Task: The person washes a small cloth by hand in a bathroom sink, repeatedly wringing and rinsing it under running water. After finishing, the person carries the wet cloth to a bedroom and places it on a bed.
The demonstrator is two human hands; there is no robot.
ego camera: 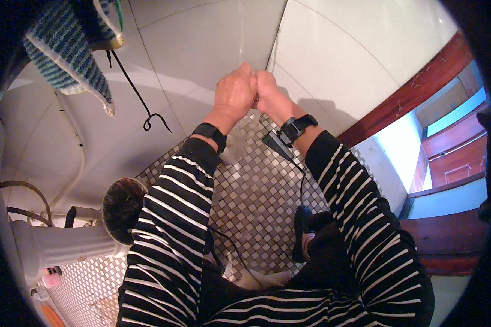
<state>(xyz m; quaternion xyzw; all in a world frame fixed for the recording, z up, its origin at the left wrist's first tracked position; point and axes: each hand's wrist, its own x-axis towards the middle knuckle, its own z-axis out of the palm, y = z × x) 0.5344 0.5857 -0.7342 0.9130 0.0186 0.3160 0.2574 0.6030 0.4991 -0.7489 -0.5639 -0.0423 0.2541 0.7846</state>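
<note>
My left hand (235, 90) and my right hand (266, 88) are pressed together in front of me, near a tiled wall corner. The left fingers are folded against the right hand, and the skin looks wet. Whatever may lie between the palms is hidden. A thin pale vertical streak (241, 32), perhaps water, shows just beyond the hands. Below them is a blurred whitish patch (234, 148) that I cannot make out. Each wrist wears a black strap; a small dark device (277, 145) with a cable hangs at the right one.
A striped knitted cloth (67, 53) hangs at upper left, beside a black bent wire (133, 86). At left stand a round dark-bottomed bin (125, 210) and a white pedestal-like fixture (65, 243). A wooden door frame (413, 90) lies right. Mosaic tiles (257, 212) cover the floor.
</note>
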